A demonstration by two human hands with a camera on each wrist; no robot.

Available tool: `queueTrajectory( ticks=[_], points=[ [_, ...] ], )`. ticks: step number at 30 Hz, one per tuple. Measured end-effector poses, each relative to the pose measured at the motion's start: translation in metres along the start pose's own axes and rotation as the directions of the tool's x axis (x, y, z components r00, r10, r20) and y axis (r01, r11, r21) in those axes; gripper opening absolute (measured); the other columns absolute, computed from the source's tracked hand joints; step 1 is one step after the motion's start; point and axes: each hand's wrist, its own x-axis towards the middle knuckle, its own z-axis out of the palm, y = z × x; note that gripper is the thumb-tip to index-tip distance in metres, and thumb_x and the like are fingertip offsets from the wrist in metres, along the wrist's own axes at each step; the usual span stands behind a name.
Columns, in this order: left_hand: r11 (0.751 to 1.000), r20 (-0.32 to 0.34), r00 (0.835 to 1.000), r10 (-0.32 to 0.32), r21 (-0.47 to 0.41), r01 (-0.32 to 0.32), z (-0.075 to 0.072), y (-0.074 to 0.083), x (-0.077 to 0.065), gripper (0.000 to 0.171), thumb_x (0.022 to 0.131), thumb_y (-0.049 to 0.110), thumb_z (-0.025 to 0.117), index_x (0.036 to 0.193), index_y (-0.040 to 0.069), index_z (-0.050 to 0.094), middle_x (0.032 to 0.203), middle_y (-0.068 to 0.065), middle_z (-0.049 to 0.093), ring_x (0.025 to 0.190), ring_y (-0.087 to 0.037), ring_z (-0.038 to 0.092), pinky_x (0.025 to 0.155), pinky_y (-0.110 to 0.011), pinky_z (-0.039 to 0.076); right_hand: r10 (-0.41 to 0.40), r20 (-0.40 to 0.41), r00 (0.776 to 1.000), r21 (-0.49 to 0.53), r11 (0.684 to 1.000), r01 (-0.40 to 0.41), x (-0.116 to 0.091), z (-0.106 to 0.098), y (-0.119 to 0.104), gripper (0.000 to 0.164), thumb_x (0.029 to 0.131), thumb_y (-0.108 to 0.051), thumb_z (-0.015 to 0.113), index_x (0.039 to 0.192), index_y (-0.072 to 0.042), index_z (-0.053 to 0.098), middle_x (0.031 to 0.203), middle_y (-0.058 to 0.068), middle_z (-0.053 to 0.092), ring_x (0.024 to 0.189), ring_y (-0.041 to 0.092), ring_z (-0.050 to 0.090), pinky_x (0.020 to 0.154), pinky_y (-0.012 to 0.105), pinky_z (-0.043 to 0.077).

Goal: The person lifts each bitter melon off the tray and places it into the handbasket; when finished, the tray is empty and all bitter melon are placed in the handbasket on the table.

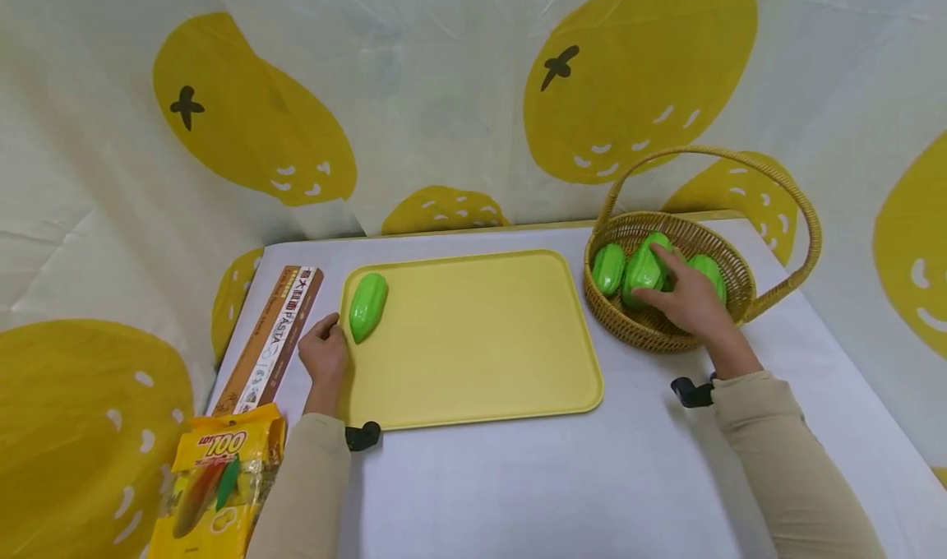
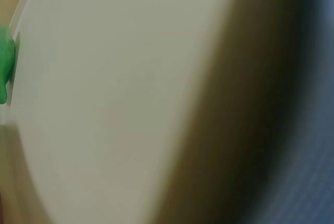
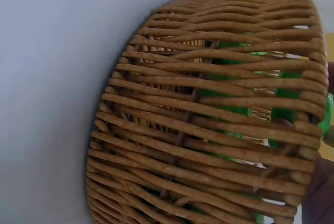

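Observation:
In the head view my right hand (image 1: pixel 690 297) reaches into a wicker basket (image 1: pixel 636 333) and pinches a glossy green ridged toy fruit (image 1: pixel 645 271) between thumb and fingers. Other green toy fruits (image 1: pixel 609 269) lie in the basket on either side of it. My left hand (image 1: pixel 325 352) grips the left edge of a yellow tray (image 1: pixel 473 337), fingers curled at the rim. One more green toy fruit (image 1: pixel 367 306) lies on the tray by its upper left corner. The right wrist view shows mostly the basket's woven wall (image 3: pixel 209 109), with green showing through the gaps.
Left of the tray lie a long pasta box (image 1: pixel 270 337) and a yellow candy bag (image 1: pixel 218 477). The basket's tall handle (image 1: pixel 810 238) arches up and leans right. A fruit-patterned curtain (image 1: pixel 436 90) hangs behind the white table (image 1: pixel 518 485).

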Motion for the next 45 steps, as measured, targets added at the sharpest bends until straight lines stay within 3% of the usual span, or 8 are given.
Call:
queueTrajectory(
  ticks=[7, 21, 34, 45],
  points=[
    [1.0, 0.009, 1.0, -0.013, 0.01, 0.013, -0.0004, 0.0016, -0.001, 0.035, 0.102, 0.005, 0.048, 0.131, -0.002, 0.067, 0.132, -0.025, 0.066, 0.128, -0.036, 0.058, 0.108, -0.047, 0.048, 0.011, 0.029, 1.0, -0.046, 0.999, -0.01, 0.0043, -0.002, 0.0014, 0.092, 0.097, -0.036, 0.069, 0.164, -0.009, 0.011, 0.163, 0.039, 0.003, 0.141, 0.068, 0.02, 0.113, 0.076, 0.024],
    [1.0, 0.012, 1.0, -0.022, 0.011, 0.022, -0.0018, 0.0012, -0.001, 0.036, 0.102, 0.005, 0.047, 0.131, -0.002, 0.067, 0.131, -0.026, 0.066, 0.125, -0.035, 0.059, 0.106, -0.045, 0.048, 0.058, 0.081, 0.995, -0.03, 0.998, -0.056, 0.0079, 0.0003, 0.0007, 0.092, 0.099, -0.032, 0.066, 0.164, -0.007, 0.006, 0.162, 0.041, -0.002, 0.146, 0.066, 0.01, 0.116, 0.077, 0.018],
    [1.0, 0.01, 1.0, 0.0, 0.022, 0.0, -0.0014, 0.001, 0.0007, 0.035, 0.102, 0.005, 0.047, 0.13, -0.003, 0.067, 0.131, -0.026, 0.066, 0.128, -0.038, 0.058, 0.108, -0.047, 0.048, 0.065, 0.074, 0.995, -0.107, 0.993, -0.057, 0.008, -0.0029, 0.0018, 0.087, 0.1, -0.035, 0.064, 0.163, -0.005, 0.012, 0.163, 0.039, 0.001, 0.141, 0.069, 0.017, 0.114, 0.076, 0.022],
    [1.0, 0.027, 0.999, -0.022, 0.015, 0.021, -0.002, 0.0013, -0.001, 0.036, 0.103, 0.005, 0.046, 0.132, -0.002, 0.066, 0.132, -0.026, 0.065, 0.126, -0.036, 0.058, 0.106, -0.045, 0.048, 0.049, 0.059, 0.997, -0.14, 0.989, -0.04, 0.0022, -0.0055, -0.0056, 0.085, 0.1, -0.029, 0.063, 0.163, -0.003, 0.013, 0.162, 0.041, 0.004, 0.136, 0.07, 0.025, 0.112, 0.077, 0.027]
  ],
)
